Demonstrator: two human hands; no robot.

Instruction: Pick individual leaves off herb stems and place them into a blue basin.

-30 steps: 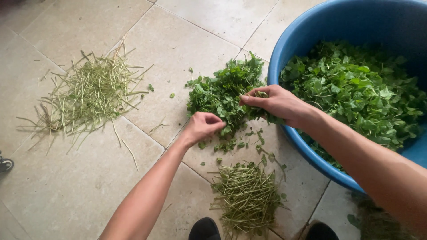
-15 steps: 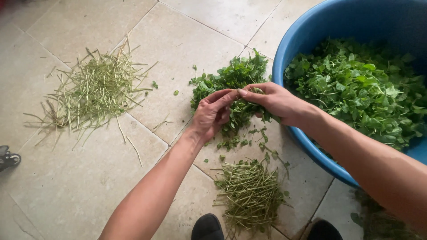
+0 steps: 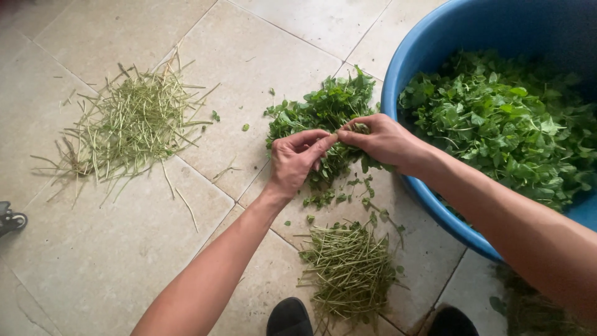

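Both hands met over the floor here: the left hand [image 3: 297,163] and right hand [image 3: 380,140] had their fingers [image 3: 323,144] pinched together on the same leafy sprig [image 3: 349,129], fingertips nearly touching. That sprig sat on top of the loose pile of greens [image 3: 323,112] lying on the tiled floor [image 3: 99,261] right under the fingers. Just past the right wrist the rim of the blue tub [image 3: 398,81] curved close, packed with picked leaves [image 3: 504,124], so not much room that side. Below the fingers was a bundle of bare stems [image 3: 351,270], near two dark shoe tips, I think. Well off to the left of the fingers lay a paler stem heap [image 3: 127,121], with open tile between.
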